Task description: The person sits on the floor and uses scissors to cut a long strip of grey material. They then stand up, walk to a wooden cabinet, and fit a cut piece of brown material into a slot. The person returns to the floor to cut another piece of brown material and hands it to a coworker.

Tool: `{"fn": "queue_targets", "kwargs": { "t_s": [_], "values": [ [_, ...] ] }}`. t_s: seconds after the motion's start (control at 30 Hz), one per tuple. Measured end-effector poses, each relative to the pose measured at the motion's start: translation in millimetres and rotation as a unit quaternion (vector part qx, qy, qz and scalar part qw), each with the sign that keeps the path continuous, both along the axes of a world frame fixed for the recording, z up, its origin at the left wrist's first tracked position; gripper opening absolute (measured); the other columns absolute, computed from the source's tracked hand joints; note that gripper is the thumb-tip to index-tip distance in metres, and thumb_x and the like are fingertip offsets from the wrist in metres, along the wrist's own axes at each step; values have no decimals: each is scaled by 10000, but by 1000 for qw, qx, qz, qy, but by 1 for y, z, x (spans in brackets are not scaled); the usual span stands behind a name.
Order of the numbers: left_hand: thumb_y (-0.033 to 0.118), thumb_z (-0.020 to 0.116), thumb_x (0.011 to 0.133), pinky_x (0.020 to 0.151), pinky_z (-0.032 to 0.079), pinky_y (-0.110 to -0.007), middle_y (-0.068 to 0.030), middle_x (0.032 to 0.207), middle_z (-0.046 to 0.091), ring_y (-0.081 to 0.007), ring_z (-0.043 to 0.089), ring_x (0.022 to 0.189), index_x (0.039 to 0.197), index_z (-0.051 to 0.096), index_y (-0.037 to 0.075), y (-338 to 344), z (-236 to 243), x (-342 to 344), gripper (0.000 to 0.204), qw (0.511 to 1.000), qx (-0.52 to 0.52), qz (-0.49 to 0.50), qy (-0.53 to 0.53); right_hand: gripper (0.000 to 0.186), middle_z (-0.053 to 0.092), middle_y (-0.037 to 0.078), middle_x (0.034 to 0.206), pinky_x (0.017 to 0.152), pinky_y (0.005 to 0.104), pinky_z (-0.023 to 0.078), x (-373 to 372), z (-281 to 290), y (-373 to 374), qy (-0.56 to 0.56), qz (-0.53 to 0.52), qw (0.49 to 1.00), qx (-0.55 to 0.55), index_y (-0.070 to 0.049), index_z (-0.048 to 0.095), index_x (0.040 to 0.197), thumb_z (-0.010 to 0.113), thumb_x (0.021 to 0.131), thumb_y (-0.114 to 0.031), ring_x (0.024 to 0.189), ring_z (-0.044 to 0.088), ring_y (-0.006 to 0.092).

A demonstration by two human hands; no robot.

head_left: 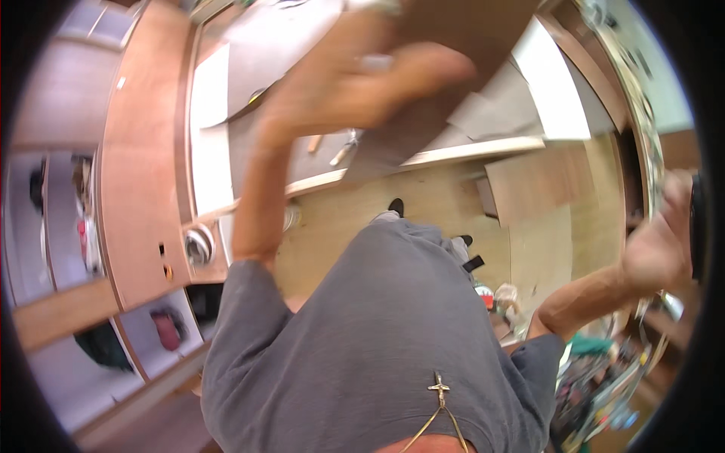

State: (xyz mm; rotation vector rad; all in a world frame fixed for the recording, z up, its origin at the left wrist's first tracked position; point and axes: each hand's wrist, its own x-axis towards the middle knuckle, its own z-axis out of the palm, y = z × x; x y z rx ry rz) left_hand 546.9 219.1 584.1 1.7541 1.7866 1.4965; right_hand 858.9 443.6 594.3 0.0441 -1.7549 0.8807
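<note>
Raised over the workbench, my left hand (355,87) is closed on a dark brown flat sheet (423,113), with the thumb across its face. The hand and sheet are smeared by motion. The sheet slants from the top of the view down past the bench's near edge. My right hand (661,241) is stretched out at the far right, beside a dark object (696,226) cut off by the view's rim. Its fingers are blurred, so I cannot tell whether they grip it. Under my left arm, a small tool with a pale handle (343,151) lies on the workbench (302,185).
White sheets (555,83) and brown pieces lie on the bench. A wooden panel (540,185) stands over the floor at right. Wooden cabinets (143,151) with open compartments line the left, near a white roll (199,246). Mixed tools and cables (604,392) crowd the lower right.
</note>
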Motion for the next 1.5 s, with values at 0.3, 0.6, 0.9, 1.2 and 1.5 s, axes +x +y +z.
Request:
{"fn": "queue_targets", "kwargs": {
  "t_s": [0.3, 0.6, 0.9, 1.2, 1.5],
  "values": [
    [274, 666, 867, 649, 495, -391, -219, 801, 663, -287, 660, 718, 1258, 572, -44, -82, -45, -16, 513, 963, -106, -196, -153, 1011, 384, 234, 1469, 1067, 392, 398, -161, -57, -40, -144, 512, 760, -373, 62, 92, 1518, 681, 853, -420, 1293, 453, 307],
    [302, 691, 858, 809, 518, -337, -199, 1018, 702, -238, 678, 921, 1246, 590, -31, -130, -81, -28, 522, 951, -4, -176, -253, 792, 451, 169, 1431, 1015, 400, 427, -193, -34, -108, -161, 383, 820, -395, 57, 225, 1493, 549, 948, -419, 1221, 523, 236],
    [788, 221, 890, 1054, 387, -419, -170, 1150, 656, -275, 592, 1155, 1338, 522, 62, -203, -152, -63, 904, 922, -51, -39, -381, 516, 566, 159, 1332, 1060, 411, 404, -207, -28, -105, -136, 586, 696, -392, -16, 338, 1480, 426, 1040, -271, 1197, 563, 253],
    [794, 156, 898, 1050, 369, -367, -125, 1213, 626, -231, 558, 1168, 1288, 577, 78, -222, -217, -50, 917, 813, -330, -1, -479, 412, 585, 120, 1321, 1052, 398, 403, -182, -74, 0, -114, 359, 808, -453, -3, 511, 1351, 464, 1032, -261, 1205, 554, 228],
    [344, 743, 857, 884, 447, -327, -50, 1079, 662, -139, 564, 979, 1183, 588, 10, -170, -238, -45, 492, 849, -449, 31, -275, 370, 626, 88, 1265, 1015, 379, 445, -141, -208, 86, -126, 216, 817, -519, -26, 557, 1285, 486, 1029, -283, 1168, 588, 197]
  ]
}}
